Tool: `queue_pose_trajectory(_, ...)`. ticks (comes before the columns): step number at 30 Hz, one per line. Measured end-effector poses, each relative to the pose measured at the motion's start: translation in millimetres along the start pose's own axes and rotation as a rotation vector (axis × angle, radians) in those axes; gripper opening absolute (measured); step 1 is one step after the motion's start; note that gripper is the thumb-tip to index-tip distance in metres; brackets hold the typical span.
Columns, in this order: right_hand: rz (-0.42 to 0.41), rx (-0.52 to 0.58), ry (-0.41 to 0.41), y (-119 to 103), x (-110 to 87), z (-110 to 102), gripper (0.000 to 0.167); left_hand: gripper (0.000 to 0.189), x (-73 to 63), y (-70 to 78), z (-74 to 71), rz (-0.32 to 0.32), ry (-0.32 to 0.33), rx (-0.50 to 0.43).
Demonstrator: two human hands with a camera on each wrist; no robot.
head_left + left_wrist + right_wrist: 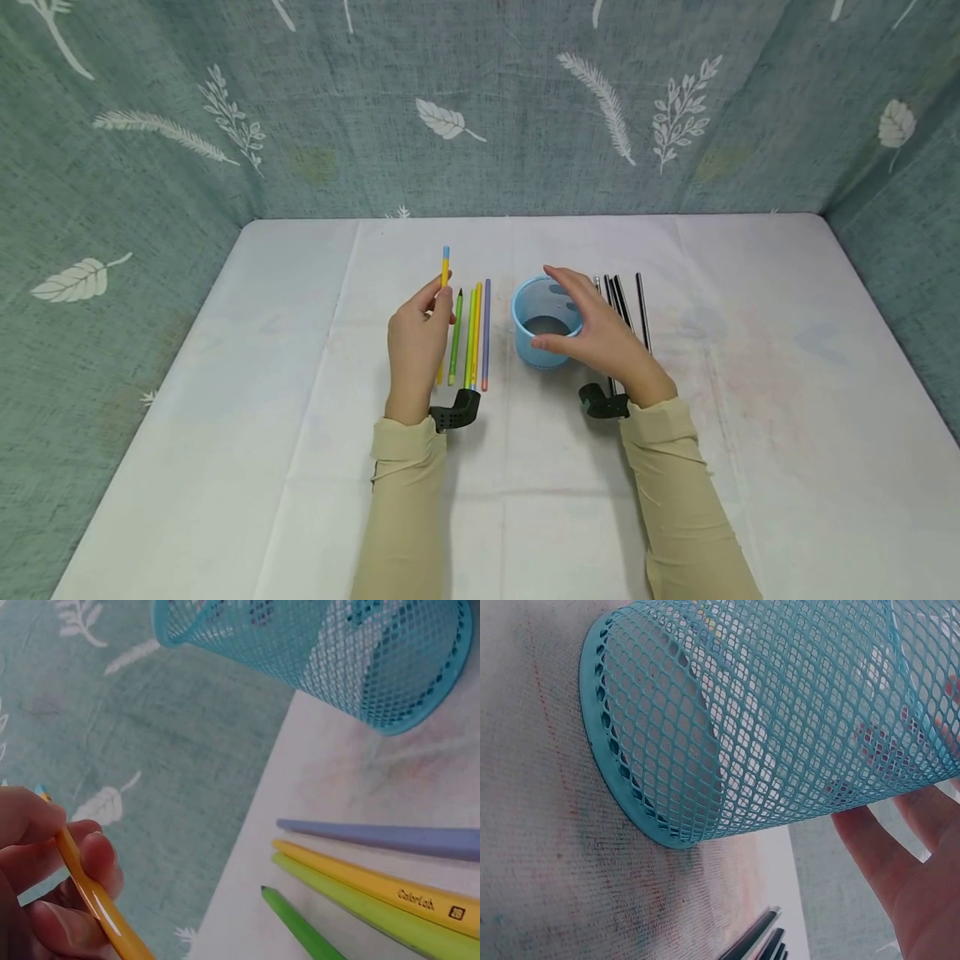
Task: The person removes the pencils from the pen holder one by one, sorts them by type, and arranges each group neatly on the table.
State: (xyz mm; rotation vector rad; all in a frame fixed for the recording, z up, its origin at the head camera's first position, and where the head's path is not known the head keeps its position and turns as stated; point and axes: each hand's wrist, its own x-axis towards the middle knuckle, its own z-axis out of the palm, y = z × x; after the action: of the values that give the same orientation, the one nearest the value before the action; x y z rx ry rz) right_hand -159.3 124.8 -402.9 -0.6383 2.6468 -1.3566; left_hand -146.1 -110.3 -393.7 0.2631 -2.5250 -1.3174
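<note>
In the head view my left hand [420,337] pinches a yellow pencil [446,265] with a light blue end between thumb and fingers. The left wrist view shows the same yellow pencil [97,896] slanting through the fingers. My right hand [603,333] curves round the upper part of a light blue mesh pen holder [536,356], thumb at the near side and fingers at the far side. Upright on the table, the mesh pen holder [757,712] has the thumb against its wall in the right wrist view; the far fingers are partly hidden.
Between my hands lie a dark green pencil [455,337], a light green pencil [470,337], a yellow pencil [477,325] and a purple pencil [487,333]. Several black pencils [642,308] lie right of the holder, partly under my right hand. A white cloth [300,500] covers the table.
</note>
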Motion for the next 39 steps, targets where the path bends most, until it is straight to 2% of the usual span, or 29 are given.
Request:
queue_pose_trajectory(8,0.001,-0.004,-0.001,-0.1,-0.1,0.2,0.084,0.036,3.7,-13.8,7.4,-0.076,-0.044,0.081)
queue_pose_trajectory(14,0.006,0.000,-0.005,-0.2,-0.3,-0.4,0.084,0.042,5.3,-27.4,16.3,-0.132,-0.116,0.143)
queue_pose_trajectory(20,0.003,-0.003,-0.012,-0.1,-1.0,-0.6,0.083,0.047,3.4,-33.5,20.3,-0.120,-0.200,0.228)
queue_pose_trajectory(30,0.005,0.011,0.008,1.5,-0.5,-4.7,0.083,0.050,5.7,-31.0,27.0,-0.087,-0.230,0.367)
queue_pose_trajectory(36,0.008,0.014,0.011,2.5,-1.9,-6.2,0.083,0.050,7.5,-31.6,29.2,-0.087,-0.251,0.377)
queue_pose_trajectory(39,0.014,0.023,0.025,3.6,-1.6,-7.3,0.080,0.050,8.4,-30.6,27.5,-0.107,-0.257,0.358)
